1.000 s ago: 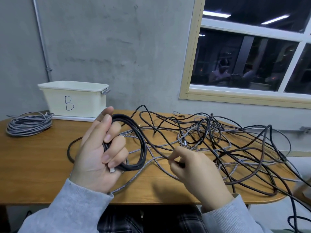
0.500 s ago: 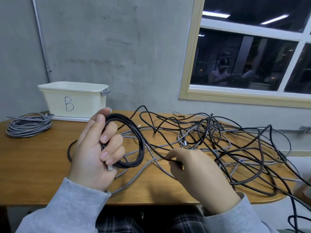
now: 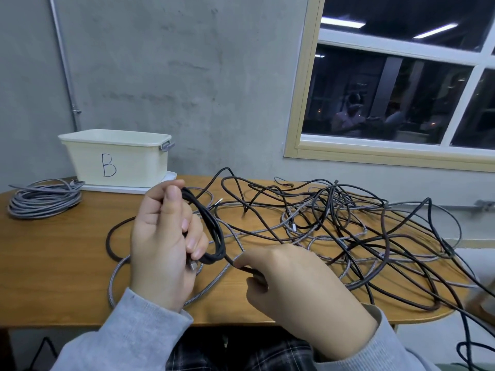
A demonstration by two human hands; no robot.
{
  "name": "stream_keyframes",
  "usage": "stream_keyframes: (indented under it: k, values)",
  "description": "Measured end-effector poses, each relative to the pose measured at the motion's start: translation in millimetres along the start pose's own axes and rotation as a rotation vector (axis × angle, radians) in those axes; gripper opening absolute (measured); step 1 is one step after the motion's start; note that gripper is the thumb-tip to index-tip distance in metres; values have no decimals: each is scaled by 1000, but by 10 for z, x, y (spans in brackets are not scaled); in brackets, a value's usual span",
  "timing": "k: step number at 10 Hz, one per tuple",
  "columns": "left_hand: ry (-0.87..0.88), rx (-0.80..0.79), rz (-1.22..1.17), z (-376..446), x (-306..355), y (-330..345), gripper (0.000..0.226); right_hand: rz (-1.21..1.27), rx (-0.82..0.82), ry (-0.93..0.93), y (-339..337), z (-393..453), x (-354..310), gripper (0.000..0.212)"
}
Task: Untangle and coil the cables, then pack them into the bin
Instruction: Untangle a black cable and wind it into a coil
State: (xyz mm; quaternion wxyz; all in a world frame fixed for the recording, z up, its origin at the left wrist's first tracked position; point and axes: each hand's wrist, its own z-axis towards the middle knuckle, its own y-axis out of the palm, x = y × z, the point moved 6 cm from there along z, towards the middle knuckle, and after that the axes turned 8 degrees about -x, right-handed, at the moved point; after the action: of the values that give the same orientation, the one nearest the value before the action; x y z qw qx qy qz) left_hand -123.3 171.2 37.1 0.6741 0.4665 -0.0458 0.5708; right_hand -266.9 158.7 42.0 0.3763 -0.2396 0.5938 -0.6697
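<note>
The right hand (image 3: 292,279) has pinched the cable's tail closer to the left hand's (image 3: 163,236) gripped coil (image 3: 211,231), probably another loop forming.

From my feed, the bin (image 3: 117,159) hides its inside; tangled cables (image 3: 361,236) run off the right edge; my right hand (image 3: 300,287) covers the pinched black cable's (image 3: 211,226) end.

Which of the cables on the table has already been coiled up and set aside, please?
The grey cable at the table's far left, beside the bin marked B: it lies in a neat round coil that neither hand touches, while the others sprawl in a loose tangle.
</note>
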Motion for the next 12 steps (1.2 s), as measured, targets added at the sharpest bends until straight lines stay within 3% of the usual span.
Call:
stream_keyframes:
  k: [2,3,4,5,6,7,9,10,12]
  values:
    - [99,-73,163,-23,-28,6,28,36,13,-125,-11,-50,-169,30]
    - [97,-121,401,-66,-51,15,21,121,61,-211,5,-56,-250,24]
    - [10,-172,454,-66,-106,2,23,182,93,-207,-40,-36,-189,24]
    - [-61,-242,520,-40,-171,9,9,232,132,-232,-140,-17,-154,29]
    - [-134,-331,545,-64,-242,54,3,143,232,-245,-215,-22,-114,24]
    - [-241,-456,519,-117,-313,109,6,82,306,-247,-272,-16,-56,20]
    - [-368,-681,424,-218,-284,217,66,58,474,-308,-413,-31,48,22]
    - [-409,-721,336,-252,-318,257,70,108,509,-290,-459,-24,148,23]
    - [-447,-735,231,-265,-358,293,56,277,493,-222,-407,76,326,19]
